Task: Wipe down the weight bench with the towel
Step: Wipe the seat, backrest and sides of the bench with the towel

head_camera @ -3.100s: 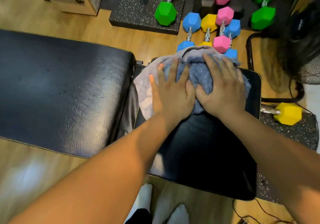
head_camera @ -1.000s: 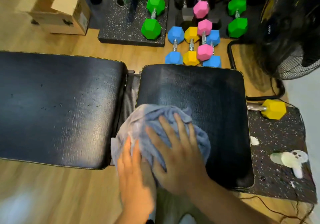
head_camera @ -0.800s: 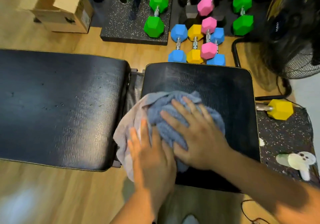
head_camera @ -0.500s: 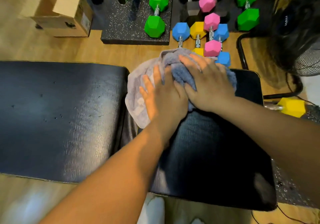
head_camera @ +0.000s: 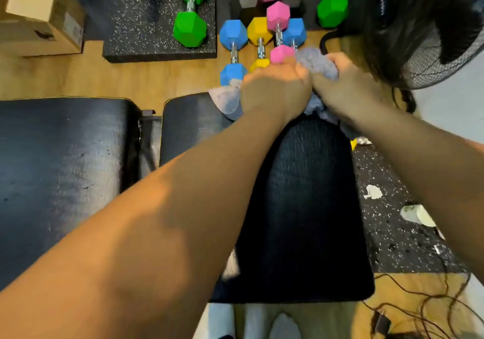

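The black weight bench has a long back pad (head_camera: 60,171) at the left and a shorter seat pad (head_camera: 309,207) in the middle, with a metal gap between them. A grey-blue towel (head_camera: 318,62) is bunched at the seat pad's far edge. My left hand (head_camera: 272,90) and my right hand (head_camera: 345,84) are side by side there, both closed in fists around the towel. Most of the towel is hidden under my hands; one pale corner (head_camera: 225,100) sticks out to the left.
Coloured dumbbells (head_camera: 233,48) lie on the floor just beyond the seat pad, with green ones (head_camera: 190,28) on a rubber mat. A cardboard box (head_camera: 39,22) sits far left. A black fan (head_camera: 429,30) stands at the right. Cables (head_camera: 419,310) trail near right.
My hands have pushed the towel from the seat pad's near edge to its far edge and shifted right. The flat palms have curled into fists that bunch the towel.
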The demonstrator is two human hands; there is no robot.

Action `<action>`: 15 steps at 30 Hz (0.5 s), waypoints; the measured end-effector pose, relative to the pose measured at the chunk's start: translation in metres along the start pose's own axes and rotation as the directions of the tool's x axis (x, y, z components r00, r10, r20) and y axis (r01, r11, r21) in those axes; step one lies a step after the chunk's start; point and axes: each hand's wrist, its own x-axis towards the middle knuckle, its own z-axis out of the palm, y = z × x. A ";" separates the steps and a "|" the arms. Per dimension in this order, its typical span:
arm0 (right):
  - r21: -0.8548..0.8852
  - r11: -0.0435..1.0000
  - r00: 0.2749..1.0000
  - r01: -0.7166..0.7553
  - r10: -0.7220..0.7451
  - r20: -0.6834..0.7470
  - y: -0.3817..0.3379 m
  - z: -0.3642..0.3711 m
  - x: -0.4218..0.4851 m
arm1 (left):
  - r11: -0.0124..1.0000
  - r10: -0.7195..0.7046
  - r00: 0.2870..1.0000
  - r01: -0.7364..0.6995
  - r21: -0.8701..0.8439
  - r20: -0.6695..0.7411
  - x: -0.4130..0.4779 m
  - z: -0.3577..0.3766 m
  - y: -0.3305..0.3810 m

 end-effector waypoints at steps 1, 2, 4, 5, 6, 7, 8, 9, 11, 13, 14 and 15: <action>0.101 0.995 0.999 -0.027 0.030 -0.029 0.009 -0.001 -0.003 | 1.000 0.004 1.000 -0.005 -0.027 -0.011 0.000 0.001 0.010; 0.188 0.981 0.997 -0.044 0.055 -0.054 0.016 -0.001 -0.008 | 0.998 0.003 0.999 -0.006 -0.065 -0.040 -0.002 0.001 0.018; 0.329 0.944 0.995 -0.032 0.062 -0.082 0.027 0.000 -0.021 | 0.989 -0.019 0.989 -0.004 -0.151 -0.149 -0.010 0.000 0.026; 0.386 0.922 0.994 -0.025 0.064 -0.087 0.032 0.001 -0.028 | 0.983 -0.018 0.987 -0.012 -0.185 -0.160 -0.017 -0.001 0.028; 0.448 0.894 0.994 -0.012 0.058 -0.088 0.036 0.002 -0.037 | 0.977 -0.011 0.993 -0.014 -0.214 -0.117 -0.026 -0.001 0.030; 0.495 0.869 0.995 -0.011 0.057 -0.078 0.041 0.003 -0.047 | 0.975 0.001 0.997 -0.017 -0.220 -0.073 -0.037 0.002 0.032; 0.527 0.850 0.996 -0.008 0.055 -0.074 0.046 0.003 -0.059 | 0.976 0.013 0.999 -0.021 -0.218 -0.038 -0.050 0.001 0.033; 0.542 0.841 0.996 -0.008 0.053 -0.068 0.050 0.003 -0.071 | 0.971 0.021 1.000 -0.024 -0.236 -0.017 -0.063 0.000 0.035; 0.541 0.841 0.997 -0.018 0.059 -0.058 0.058 0.004 -0.092 | 0.959 0.025 1.000 -0.022 -0.283 0.008 -0.086 -0.008 0.040; 0.556 0.831 0.997 -0.033 0.068 -0.042 0.063 0.004 -0.114 | 0.952 0.037 0.999 -0.031 -0.305 0.013 -0.106 -0.012 0.047; 0.559 0.828 0.997 -0.044 0.075 -0.033 0.065 0.004 -0.124 | 0.949 0.047 0.999 -0.039 -0.314 0.020 -0.115 -0.012 0.049; 0.558 0.828 0.997 -0.046 0.076 -0.031 0.066 0.004 -0.133 | 0.946 0.054 0.998 -0.042 -0.322 0.029 -0.124 -0.014 0.051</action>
